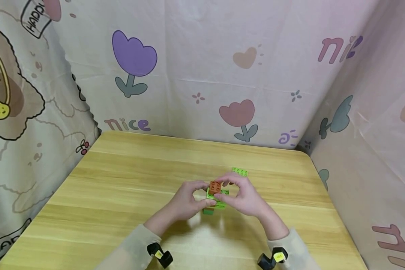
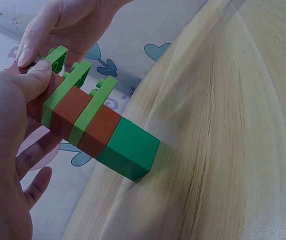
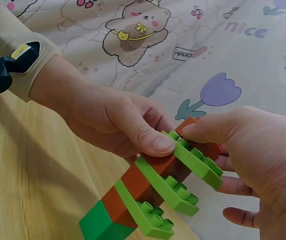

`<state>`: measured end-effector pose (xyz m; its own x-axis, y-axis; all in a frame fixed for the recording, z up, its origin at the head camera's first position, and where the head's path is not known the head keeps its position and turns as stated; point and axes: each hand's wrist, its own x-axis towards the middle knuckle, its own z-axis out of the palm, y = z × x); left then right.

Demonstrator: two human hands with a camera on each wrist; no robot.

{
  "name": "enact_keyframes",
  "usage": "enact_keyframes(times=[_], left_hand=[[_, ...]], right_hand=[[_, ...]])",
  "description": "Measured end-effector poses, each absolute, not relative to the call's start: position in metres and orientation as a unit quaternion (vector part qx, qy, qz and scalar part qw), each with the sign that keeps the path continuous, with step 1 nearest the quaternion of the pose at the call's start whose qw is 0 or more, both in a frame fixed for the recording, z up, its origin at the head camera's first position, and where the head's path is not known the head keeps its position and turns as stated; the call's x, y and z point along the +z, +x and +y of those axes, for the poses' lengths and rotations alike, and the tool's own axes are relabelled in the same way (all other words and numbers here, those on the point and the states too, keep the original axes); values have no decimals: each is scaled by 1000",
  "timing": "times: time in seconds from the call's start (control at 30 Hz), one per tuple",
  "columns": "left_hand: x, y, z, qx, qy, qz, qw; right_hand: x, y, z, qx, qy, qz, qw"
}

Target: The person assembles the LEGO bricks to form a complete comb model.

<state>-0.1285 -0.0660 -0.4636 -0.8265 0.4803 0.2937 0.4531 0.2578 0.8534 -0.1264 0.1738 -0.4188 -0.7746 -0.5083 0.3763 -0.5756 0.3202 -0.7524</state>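
Observation:
A tower of toy building bricks point(image 2: 71, 111) has a dark green brick point(image 2: 131, 150) at its bottom, then brown bricks and light green studded plates point(image 3: 153, 216) by turns. The plates jut out to one side of the column. Around the upper part of the tower my left hand point(image 1: 188, 200) has its thumb and fingers, gripping it. At the very top my right hand point(image 1: 242, 195) pinches a brown brick point(image 1: 215, 187) between thumb and fingers. That brick sits over the uppermost green plate. Whether the tower's base touches the table I cannot tell.
A loose light green plate point(image 1: 240, 171) lies on the wooden table point(image 1: 138, 168) just beyond the right hand. Printed curtains point(image 1: 189, 56) stand along the table's back and sides. Each sleeve carries a black wrist camera point(image 1: 160, 255).

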Motion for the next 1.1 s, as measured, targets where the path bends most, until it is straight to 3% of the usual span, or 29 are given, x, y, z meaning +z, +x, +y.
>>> enact_keyframes(times=[1.1], left_hand=[[-463,-130,-67,529,302,793,19]], right_hand=[[-412,-127,167,399,404,-819,86]])
